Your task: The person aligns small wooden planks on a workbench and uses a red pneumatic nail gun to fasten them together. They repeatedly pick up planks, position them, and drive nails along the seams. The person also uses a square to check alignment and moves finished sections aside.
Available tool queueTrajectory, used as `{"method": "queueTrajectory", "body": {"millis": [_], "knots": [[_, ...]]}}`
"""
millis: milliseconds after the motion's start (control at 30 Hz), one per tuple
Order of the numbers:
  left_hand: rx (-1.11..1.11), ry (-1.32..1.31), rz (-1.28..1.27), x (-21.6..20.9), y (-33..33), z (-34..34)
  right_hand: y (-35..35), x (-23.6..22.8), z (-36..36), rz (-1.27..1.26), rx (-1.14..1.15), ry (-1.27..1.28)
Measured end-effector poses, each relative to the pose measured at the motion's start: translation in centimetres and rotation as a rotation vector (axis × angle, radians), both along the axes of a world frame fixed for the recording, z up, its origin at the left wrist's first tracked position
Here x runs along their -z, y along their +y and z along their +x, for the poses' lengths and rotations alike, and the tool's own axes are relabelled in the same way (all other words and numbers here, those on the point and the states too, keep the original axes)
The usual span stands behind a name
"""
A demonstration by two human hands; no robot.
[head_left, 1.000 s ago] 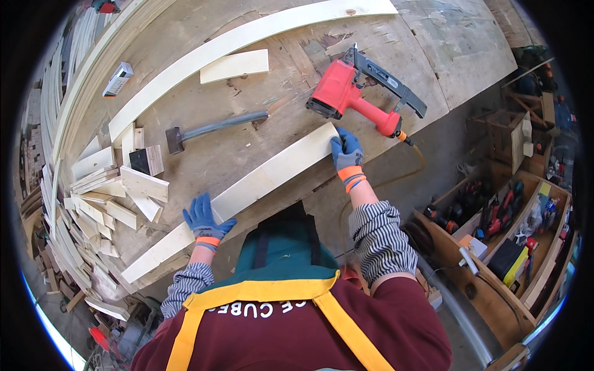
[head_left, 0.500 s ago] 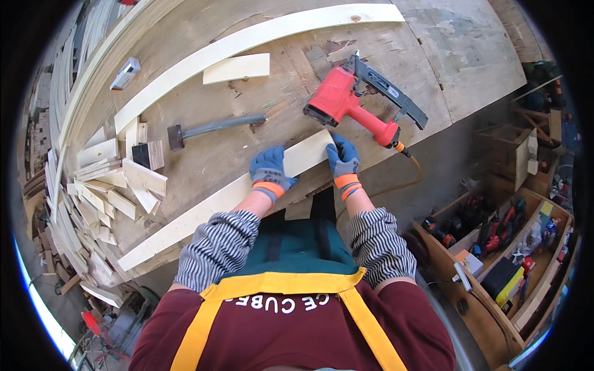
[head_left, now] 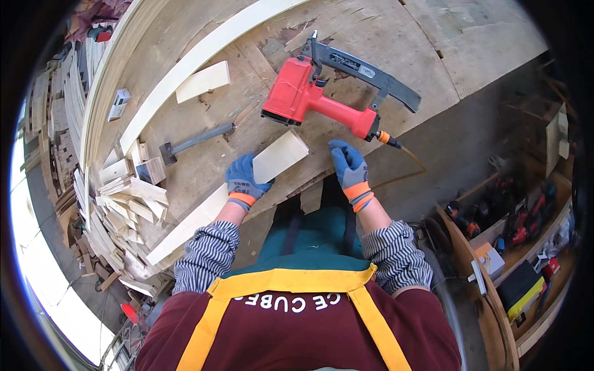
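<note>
My gloved left hand [head_left: 243, 177] grips a long pale wooden board [head_left: 281, 156] near its right end, thumb and fingers across its width. The board lies along the bench's near edge and runs down to the left, partly behind my left forearm. My gloved right hand [head_left: 350, 166] is off the board's right end, just past the bench edge, its fingers loosely bent and holding nothing. Beyond the board lies a red pneumatic nail gun [head_left: 315, 102] with a black magazine, its handle pointing toward my right hand. A hammer [head_left: 195, 143] rests to the left of it.
A long curved wooden strip [head_left: 204, 54] and a short board [head_left: 203, 81] lie farther back on the bench [head_left: 470, 37]. Several wood offcuts [head_left: 133, 198] are heaped at left, near a small box [head_left: 119, 105]. An air hose [head_left: 411, 162] hangs off the bench; a wooden tool box [head_left: 476, 272] stands right.
My right hand has let go of the board's end and moved a little right. My left hand and the board have shifted left. The whole view has also turned slightly.
</note>
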State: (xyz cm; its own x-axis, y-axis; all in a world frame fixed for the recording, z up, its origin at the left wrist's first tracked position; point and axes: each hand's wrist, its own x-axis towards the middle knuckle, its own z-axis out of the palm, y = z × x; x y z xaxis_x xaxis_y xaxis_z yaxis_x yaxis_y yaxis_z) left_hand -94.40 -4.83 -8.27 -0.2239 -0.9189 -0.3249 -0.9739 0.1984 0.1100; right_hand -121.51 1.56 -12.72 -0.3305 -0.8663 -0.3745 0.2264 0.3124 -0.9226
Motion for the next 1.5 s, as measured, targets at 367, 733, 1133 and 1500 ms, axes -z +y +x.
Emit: {"method": "queueTrajectory", "body": {"millis": [367, 733, 1133, 1500], "knots": [[-0.043, 0.059, 0.109, 0.2, -0.8, 0.6, -4.7, -3.7, 2.6, -0.282, -0.263, 0.6], [-0.05, 0.26, 0.04, 1.3, 0.9, 2.2, -9.8, -7.4, 1.9, -0.459, -0.638, 1.218], [0.035, 0.13, 0.28, 0.0, 0.1, 2.4, -15.2, -3.0, 0.0, 0.154, -0.69, 1.323], [-0.074, 0.223, 0.195, 1.4, 0.5, 2.1, -12.4, -5.0, -7.3, -0.069, -0.689, 0.629]]}}
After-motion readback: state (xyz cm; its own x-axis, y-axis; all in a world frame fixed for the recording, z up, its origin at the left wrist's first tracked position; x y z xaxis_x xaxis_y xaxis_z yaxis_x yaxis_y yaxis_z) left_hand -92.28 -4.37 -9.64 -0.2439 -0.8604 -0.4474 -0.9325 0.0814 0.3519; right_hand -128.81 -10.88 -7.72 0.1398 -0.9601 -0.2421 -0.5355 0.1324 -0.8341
